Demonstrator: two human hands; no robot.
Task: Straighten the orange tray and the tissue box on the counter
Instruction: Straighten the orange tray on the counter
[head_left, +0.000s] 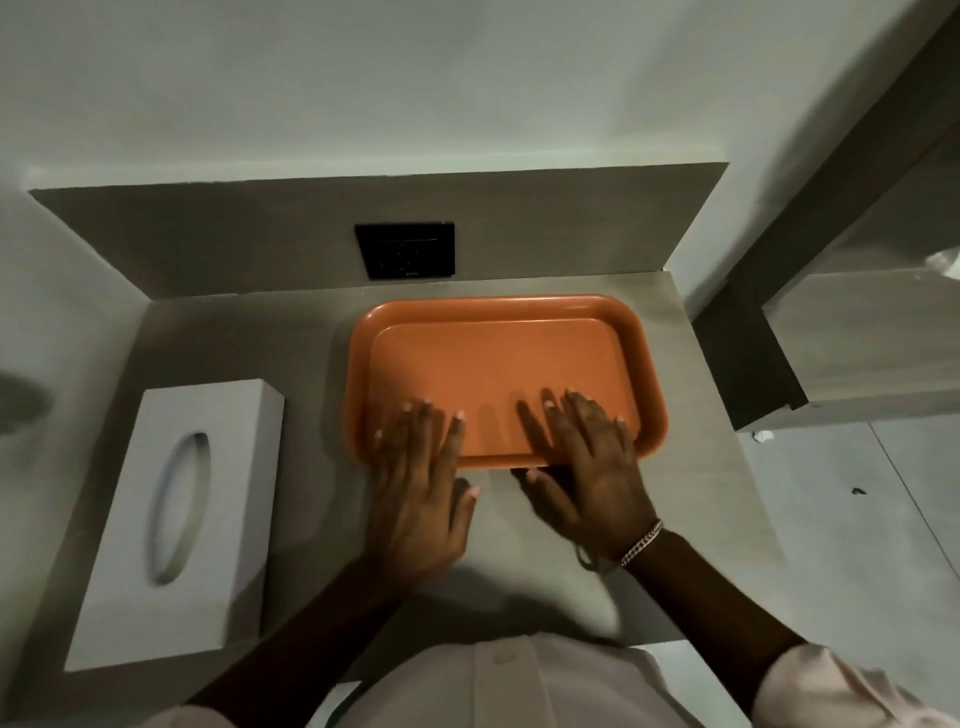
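Observation:
The orange tray (498, 307) lies on the grey counter (249, 338), right of the middle and close to the back upstand, its long sides roughly parallel to the wall. My left hand (421, 499) and my right hand (589, 467) both rest on the tray's near rim, fingers spread flat over the edge onto the tray floor, thumbs on the counter side of the rim. A white tissue box (234, 483) with an oval slot lies on the counter's left side, its long axis running front to back and tilted slightly. Neither hand touches it.
A black socket plate (405, 249) sits in the grey upstand just behind the tray. The counter ends at its right edge (727, 467), with floor beyond. A wall closes the left side. A grey ledge (857, 338) stands farther right.

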